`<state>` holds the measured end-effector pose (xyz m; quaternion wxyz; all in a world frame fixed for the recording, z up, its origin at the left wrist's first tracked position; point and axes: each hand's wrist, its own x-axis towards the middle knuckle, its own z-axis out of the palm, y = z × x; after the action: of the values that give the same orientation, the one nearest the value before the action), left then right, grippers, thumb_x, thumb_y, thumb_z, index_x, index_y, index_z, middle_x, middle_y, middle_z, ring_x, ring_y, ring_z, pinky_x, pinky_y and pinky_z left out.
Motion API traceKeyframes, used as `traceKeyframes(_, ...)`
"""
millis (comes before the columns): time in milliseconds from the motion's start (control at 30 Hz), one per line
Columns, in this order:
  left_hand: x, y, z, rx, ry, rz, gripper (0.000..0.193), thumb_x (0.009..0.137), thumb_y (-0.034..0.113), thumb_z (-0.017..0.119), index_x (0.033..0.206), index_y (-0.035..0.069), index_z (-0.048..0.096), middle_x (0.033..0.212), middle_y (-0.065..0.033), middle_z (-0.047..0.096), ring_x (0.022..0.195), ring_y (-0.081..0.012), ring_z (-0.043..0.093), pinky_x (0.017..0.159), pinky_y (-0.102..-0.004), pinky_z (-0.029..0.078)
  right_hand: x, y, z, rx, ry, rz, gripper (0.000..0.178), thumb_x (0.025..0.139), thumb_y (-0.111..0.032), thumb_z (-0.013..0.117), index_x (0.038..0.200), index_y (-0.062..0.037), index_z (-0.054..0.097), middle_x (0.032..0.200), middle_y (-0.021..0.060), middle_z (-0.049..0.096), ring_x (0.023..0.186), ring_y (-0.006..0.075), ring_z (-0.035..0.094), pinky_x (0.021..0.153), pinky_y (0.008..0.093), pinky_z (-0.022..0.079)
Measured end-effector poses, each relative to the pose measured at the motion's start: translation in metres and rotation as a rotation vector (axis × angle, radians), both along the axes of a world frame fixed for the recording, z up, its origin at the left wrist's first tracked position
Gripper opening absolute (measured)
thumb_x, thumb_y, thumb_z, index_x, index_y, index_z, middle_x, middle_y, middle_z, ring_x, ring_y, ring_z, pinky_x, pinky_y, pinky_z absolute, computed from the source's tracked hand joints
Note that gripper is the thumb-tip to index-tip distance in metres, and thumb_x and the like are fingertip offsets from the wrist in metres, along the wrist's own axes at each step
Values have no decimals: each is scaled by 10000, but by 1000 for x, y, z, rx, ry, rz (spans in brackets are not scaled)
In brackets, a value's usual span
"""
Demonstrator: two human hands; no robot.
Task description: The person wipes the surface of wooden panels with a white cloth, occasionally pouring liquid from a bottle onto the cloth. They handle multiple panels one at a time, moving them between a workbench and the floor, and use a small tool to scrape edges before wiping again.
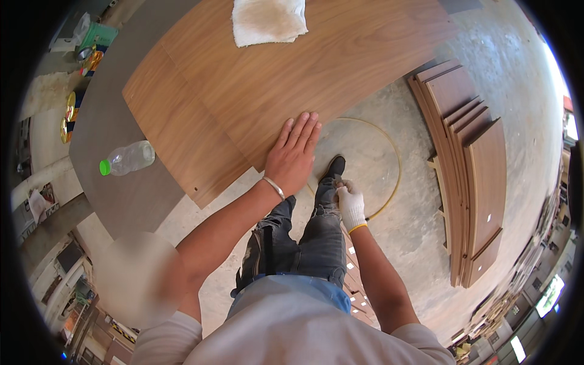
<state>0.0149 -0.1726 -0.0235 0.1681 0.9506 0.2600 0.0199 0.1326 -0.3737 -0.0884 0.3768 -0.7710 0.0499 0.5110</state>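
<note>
My left hand [292, 152], bare with a silver bangle at the wrist, lies flat on the near edge of a brown wood-grain panel [274, 79], fingers stretched out. My right hand [351, 205] wears a white knit glove that leaves the fingertips bare. Its fingers are closed in front of my right leg, and whatever they hold is hidden. A thin yellow hose [399, 159] loops over the floor and ends in a dark fitting by that glove's cuff. On the panel's far side rests a white cloth [269, 21] with a brownish stain.
A clear plastic bottle [131, 159] with a green cap lies on the grey surface [109, 115] left of the panel. Several brown boards stand stacked at the right [465, 182]. More boards [359, 292] lie low beside my right leg. A green container [99, 34] sits far left.
</note>
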Motion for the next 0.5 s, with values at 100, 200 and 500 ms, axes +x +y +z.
traceKeyframes(100,23,2,-5,62,-17,-22,698,930,163,612,1558,-28,376,1672,-162,324,1570,-302,256,1292,-476,172,31,28,10,162,-47,-91,195,1017,-150,547,1042,-26,695,676,13,600,545,92,549,475,273,437)
traceKeyframes(200,23,0,-5,66,-11,-88,613,923,137,598,1499,-27,468,1638,-163,388,1547,-302,311,1280,-481,213,71,72,42,207,-216,22,162,986,-129,568,964,-49,707,662,17,600,563,106,577,509,280,425)
traceKeyframes(500,-42,115,11,-56,-240,293,410,1026,147,515,1401,-9,568,1486,-217,552,1423,-413,468,1196,-504,350,214,166,42,107,-1097,568,273,994,-343,568,1039,-112,706,962,220,728,956,428,691,827,517,535)
